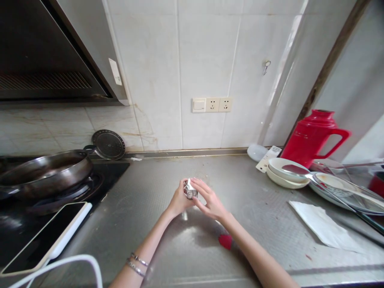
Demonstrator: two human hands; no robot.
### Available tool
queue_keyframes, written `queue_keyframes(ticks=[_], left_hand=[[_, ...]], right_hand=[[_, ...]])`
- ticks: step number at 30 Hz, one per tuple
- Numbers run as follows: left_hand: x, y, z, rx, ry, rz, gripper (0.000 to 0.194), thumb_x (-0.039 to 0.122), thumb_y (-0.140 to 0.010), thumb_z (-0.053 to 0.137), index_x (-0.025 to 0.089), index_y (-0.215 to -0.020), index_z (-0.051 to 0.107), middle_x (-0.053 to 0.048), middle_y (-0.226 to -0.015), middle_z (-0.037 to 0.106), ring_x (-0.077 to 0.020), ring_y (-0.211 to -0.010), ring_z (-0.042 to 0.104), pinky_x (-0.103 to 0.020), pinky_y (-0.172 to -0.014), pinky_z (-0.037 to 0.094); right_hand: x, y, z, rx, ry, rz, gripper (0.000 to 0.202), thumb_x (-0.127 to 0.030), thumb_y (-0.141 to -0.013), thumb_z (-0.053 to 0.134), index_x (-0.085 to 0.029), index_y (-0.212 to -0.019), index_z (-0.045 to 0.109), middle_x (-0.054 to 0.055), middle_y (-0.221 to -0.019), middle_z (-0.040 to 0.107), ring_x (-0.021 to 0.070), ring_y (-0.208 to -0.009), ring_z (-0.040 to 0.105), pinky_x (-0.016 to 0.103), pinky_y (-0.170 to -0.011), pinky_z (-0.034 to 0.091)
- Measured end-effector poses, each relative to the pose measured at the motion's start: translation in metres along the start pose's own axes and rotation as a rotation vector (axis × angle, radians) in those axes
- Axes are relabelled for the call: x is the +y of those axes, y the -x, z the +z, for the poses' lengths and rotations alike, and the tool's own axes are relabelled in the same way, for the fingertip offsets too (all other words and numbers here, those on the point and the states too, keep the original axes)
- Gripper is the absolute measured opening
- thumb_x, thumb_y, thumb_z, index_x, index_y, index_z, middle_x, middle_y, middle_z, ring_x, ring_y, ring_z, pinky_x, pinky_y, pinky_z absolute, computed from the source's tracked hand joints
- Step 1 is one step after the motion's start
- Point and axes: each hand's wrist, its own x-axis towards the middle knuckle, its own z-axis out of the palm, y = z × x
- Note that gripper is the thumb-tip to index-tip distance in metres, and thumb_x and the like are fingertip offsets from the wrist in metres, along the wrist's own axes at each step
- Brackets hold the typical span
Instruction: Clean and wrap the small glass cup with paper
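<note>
Foil (192,194): one small crumpled bundle, raised above the middle of the counter (156,184); contents, if any, hidden.
Left hand (179,200): curled partway, gripping the foil from the left.
Right hand (210,203): half open, fingers laid over the foil's right side.
Progress: foil gathered compactly, not yet set down; whether more shaping is left cannot be told.
Edges: wall (156,80) far, hob (115,178) left, bowls (279,181) and paper (325,228) right.
Room: widest between foil and bowls; red item (225,241) just beside the right forearm, near side.
</note>
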Motion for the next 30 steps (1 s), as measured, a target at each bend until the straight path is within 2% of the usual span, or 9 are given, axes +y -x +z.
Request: queue_keyframes(ticks=[3,5,10,13,17,19,24,27,30], left_hand=[[0.003,0.001,0.001,-0.03,0.011,0.049,0.076,0.024,-0.059,0.079,0.019,-0.122,0.037,-0.013,-0.122,0.058,-0.0225,-0.103,0.061,-0.035,-0.088,0.048],[0.005,0.002,0.002,-0.057,-0.008,0.05,0.076,0.023,-0.06,0.078,0.019,-0.125,0.038,-0.012,-0.122,0.059,-0.0228,-0.104,0.061,-0.035,-0.089,0.048],[0.008,0.004,0.002,-0.062,-0.106,-0.031,0.081,0.02,-0.057,0.078,0.02,-0.127,0.038,-0.006,-0.108,0.064,-0.0191,-0.087,0.063,-0.032,-0.077,0.05],[0.005,0.003,0.002,-0.032,-0.075,-0.038,0.076,0.022,-0.059,0.077,0.019,-0.123,0.038,-0.007,-0.107,0.064,-0.0193,-0.088,0.064,-0.032,-0.077,0.05],[0.004,0.002,0.002,-0.026,-0.029,0.036,0.07,0.025,-0.06,0.078,0.019,-0.119,0.041,-0.011,-0.118,0.06,-0.0229,-0.102,0.061,-0.035,-0.087,0.049],[0.006,0.002,0.003,-0.059,-0.018,0.062,0.069,0.024,-0.06,0.078,0.019,-0.12,0.044,-0.012,-0.121,0.059,-0.0243,-0.107,0.059,-0.036,-0.091,0.048],[0.013,0.004,0.004,-0.107,0.005,-0.019,0.083,0.017,-0.055,0.08,0.018,-0.128,0.042,-0.01,-0.118,0.062,-0.0232,-0.101,0.062,-0.035,-0.088,0.049],[0.015,0.004,0.004,-0.112,0.019,-0.054,0.083,0.017,-0.055,0.081,0.019,-0.129,0.043,-0.009,-0.116,0.064,-0.0235,-0.099,0.063,-0.034,-0.087,0.05],[0.016,0.003,0.004,-0.15,0.006,-0.021,0.069,0.022,-0.061,0.078,0.018,-0.124,0.051,-0.01,-0.115,0.065,-0.0252,-0.103,0.062,-0.036,-0.091,0.049]], right_hand=[[-0.003,-0.001,0.002,-0.012,-0.003,-0.024,0.051,-0.029,-0.094,0.043,-0.023,-0.144,0.035,0.01,-0.144,0.044,0.0246,-0.136,0.036,0.05,-0.113,0.03],[-0.002,-0.003,0.002,-0.014,-0.044,0.05,0.047,-0.031,-0.095,0.042,-0.024,-0.141,0.04,0.009,-0.141,0.048,0.024,-0.134,0.039,0.049,-0.112,0.032],[0.002,-0.003,-0.001,0.035,-0.161,0.254,0.04,-0.036,-0.096,0.039,-0.026,-0.133,0.051,0.008,-0.136,0.054,0.0248,-0.128,0.048,0.048,-0.106,0.04],[0.0,-0.002,-0.001,0.04,-0.136,0.174,0.042,-0.033,-0.095,0.041,-0.025,-0.135,0.048,0.008,-0.138,0.052,0.025,-0.13,0.045,0.048,-0.107,0.038],[-0.003,-0.001,0.002,0.006,-0.068,-0.011,0.046,-0.03,-0.093,0.045,-0.024,-0.139,0.043,0.009,-0.141,0.048,0.0248,-0.134,0.04,0.05,-0.111,0.033],[-0.002,-0.002,0.002,0.003,-0.061,0.001,0.045,-0.031,-0.094,0.044,-0.024,-0.139,0.044,0.009,-0.14,0.05,0.0248,-0.133,0.041,0.05,-0.111,0.033],[0.003,-0.003,-0.004,0.018,-0.112,0.209,0.039,-0.035,-0.096,0.039,-0.025,-0.132,0.053,0.008,-0.132,0.057,0.0244,-0.127,0.049,0.049,-0.105,0.042],[0.003,-0.003,-0.007,0.006,-0.114,0.158,0.039,-0.034,-0.096,0.04,-0.025,-0.131,0.054,0.008,-0.133,0.056,0.0252,-0.128,0.048,0.05,-0.106,0.041],[0.0,-0.003,-0.005,-0.047,-0.081,0.028,0.04,-0.03,-0.095,0.043,-0.027,-0.134,0.05,0.006,-0.135,0.054,0.0249,-0.131,0.044,0.051,-0.109,0.036]])
